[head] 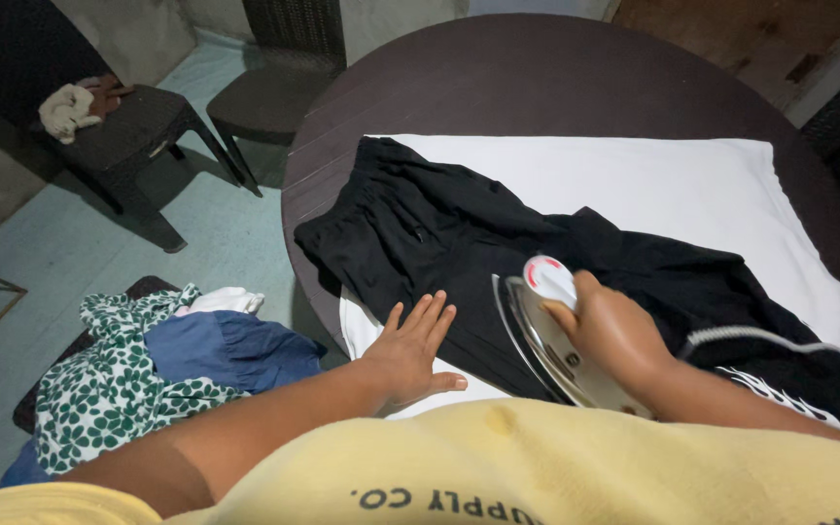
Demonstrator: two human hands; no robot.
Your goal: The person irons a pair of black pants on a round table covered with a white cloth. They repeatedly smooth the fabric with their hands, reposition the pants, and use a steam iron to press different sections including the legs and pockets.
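Observation:
A black garment (459, 233) lies spread over a white cloth (673, 180) on a round dark table (537, 78). My right hand (610, 335) grips the handle of a white and silver clothes iron (542, 321), whose soleplate rests on the garment near the table's front edge. The iron's white cord (751, 335) trails to the right over the fabric. My left hand (415, 345) lies flat with fingers spread, pressing on the garment's near edge and the white cloth, just left of the iron.
A pile of clothes, green-and-white floral fabric (109, 389) and blue fabric (226, 350), sits on a low seat at the left. Two dark woven chairs (138, 126) stand behind, one holding a crumpled cloth (65, 109). The floor is pale blue.

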